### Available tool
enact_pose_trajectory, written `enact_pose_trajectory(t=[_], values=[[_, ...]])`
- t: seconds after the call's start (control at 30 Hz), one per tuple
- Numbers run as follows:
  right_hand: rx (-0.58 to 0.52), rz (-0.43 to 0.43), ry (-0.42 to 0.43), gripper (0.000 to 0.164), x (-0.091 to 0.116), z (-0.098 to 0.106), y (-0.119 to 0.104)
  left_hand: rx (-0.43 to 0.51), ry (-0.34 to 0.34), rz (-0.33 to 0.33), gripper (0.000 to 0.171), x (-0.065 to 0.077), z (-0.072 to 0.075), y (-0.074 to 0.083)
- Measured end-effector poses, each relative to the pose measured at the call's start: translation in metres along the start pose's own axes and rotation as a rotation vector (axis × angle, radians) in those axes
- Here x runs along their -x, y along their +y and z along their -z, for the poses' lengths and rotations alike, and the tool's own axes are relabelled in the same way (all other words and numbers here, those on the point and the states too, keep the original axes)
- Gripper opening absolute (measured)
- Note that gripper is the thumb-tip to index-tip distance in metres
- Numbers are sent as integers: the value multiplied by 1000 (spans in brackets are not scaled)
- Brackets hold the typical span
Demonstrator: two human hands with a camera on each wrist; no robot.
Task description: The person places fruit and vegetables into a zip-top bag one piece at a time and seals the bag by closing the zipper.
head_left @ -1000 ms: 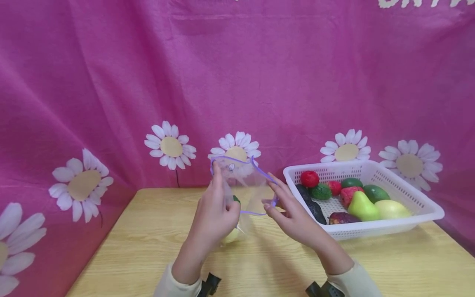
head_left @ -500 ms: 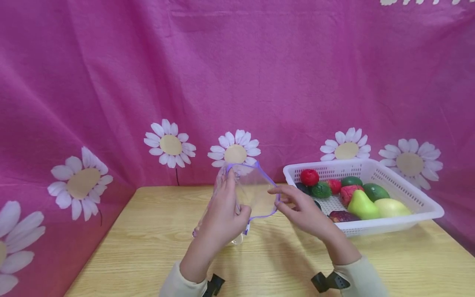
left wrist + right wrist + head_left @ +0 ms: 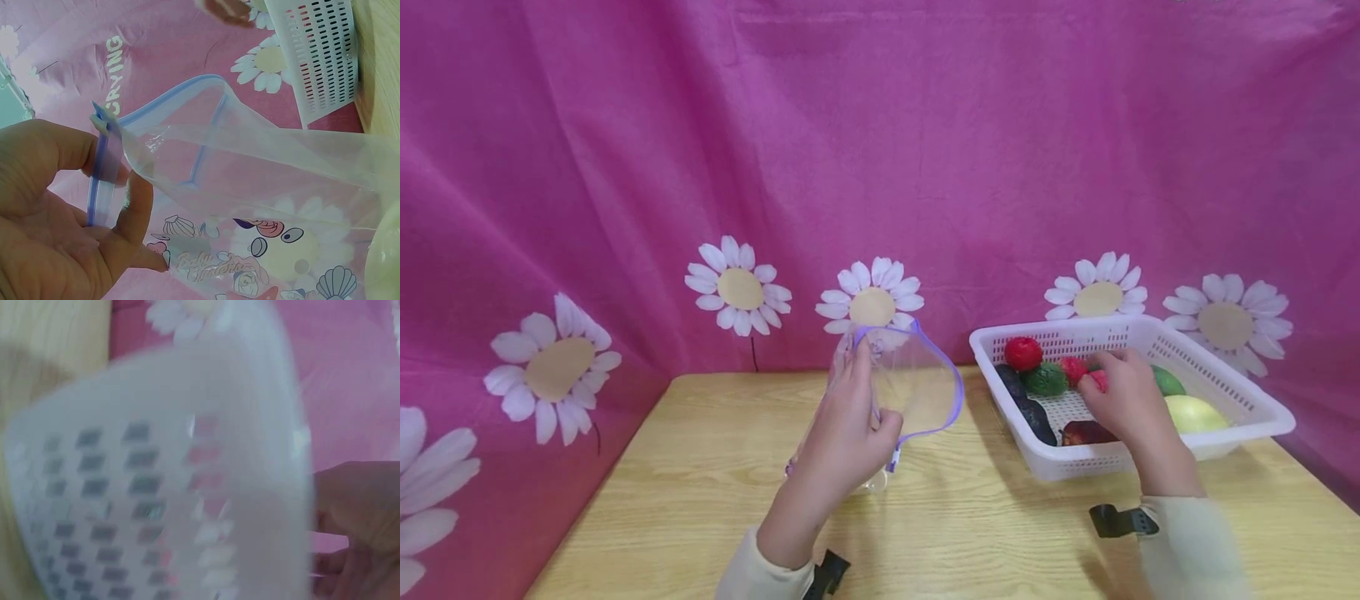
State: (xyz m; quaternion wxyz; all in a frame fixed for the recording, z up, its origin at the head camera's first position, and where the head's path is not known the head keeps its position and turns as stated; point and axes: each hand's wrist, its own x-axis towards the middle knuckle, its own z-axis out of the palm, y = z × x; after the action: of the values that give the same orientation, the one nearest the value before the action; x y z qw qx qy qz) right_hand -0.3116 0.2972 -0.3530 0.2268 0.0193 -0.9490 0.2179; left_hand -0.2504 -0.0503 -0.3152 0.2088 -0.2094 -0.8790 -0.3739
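Note:
My left hand [image 3: 846, 429] pinches the rim of a clear zip bag [image 3: 921, 392] with a purple edge. The bag's mouth gapes toward the right. Shell and flower prints show on its side [image 3: 250, 269] in the left wrist view, with a pale round item [image 3: 384, 262] at the right edge. Over the white basket [image 3: 1262, 421] reaches my right hand [image 3: 1131, 400], fingers bent down near a pinkish-red fruit [image 3: 1099, 379]. The pear seen earlier is hidden beneath this hand. In the right wrist view, the basket wall covers the fingertips, and no held thing shows.
Other produce in the basket includes a red round piece [image 3: 1023, 354], a bumpy green one [image 3: 1047, 379], dark long pieces [image 3: 1037, 421] and a pale yellow fruit [image 3: 1197, 414]. A pink curtain [image 3: 880, 167] hangs behind the wooden table [image 3: 662, 500].
My right hand has let go of the bag's rim and moved right, over the basket. The left hand keeps hold of the bag, which has turned its mouth to the right.

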Motion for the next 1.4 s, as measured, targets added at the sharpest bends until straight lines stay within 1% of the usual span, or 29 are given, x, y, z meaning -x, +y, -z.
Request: enact_pose_trajectory(t=[0.13,0.27,0.37,0.53,0.7,0.8,0.9,0.97,1.07,1.2,1.4], values=[[55,-80,-60,40,-2,-5,25,1,4,-15,83,-1,-1,-1],[101,-132,-205,55,0,-6,38,-7,8,-14,83,0,-1,0],[106,-140,-288,62,1,-6,44,-10,-5,5,84,1,0,1],[85,-132,-296,66,0,-8,46,-9,-38,30,85,0,1,2],[88,-118,-300,79,-2,-8,47,-4,-46,30,86,-1,1,2],[117,-132,-334,77,-3,-7,47,-3,-38,23,87,-1,1,2],[119,-150,-364,68,-4,-6,48,1,-40,24,87,0,2,2],[103,-161,-372,63,-4,-6,49,1,-40,19,86,0,1,2],[85,-156,-368,59,-5,-6,49,6,-44,23,85,0,1,2],[86,-151,-380,60,-5,-6,48,12,-43,28,85,-1,1,3],[98,-165,-426,68,-3,-3,47,-1,-47,40,85,-1,2,3]])
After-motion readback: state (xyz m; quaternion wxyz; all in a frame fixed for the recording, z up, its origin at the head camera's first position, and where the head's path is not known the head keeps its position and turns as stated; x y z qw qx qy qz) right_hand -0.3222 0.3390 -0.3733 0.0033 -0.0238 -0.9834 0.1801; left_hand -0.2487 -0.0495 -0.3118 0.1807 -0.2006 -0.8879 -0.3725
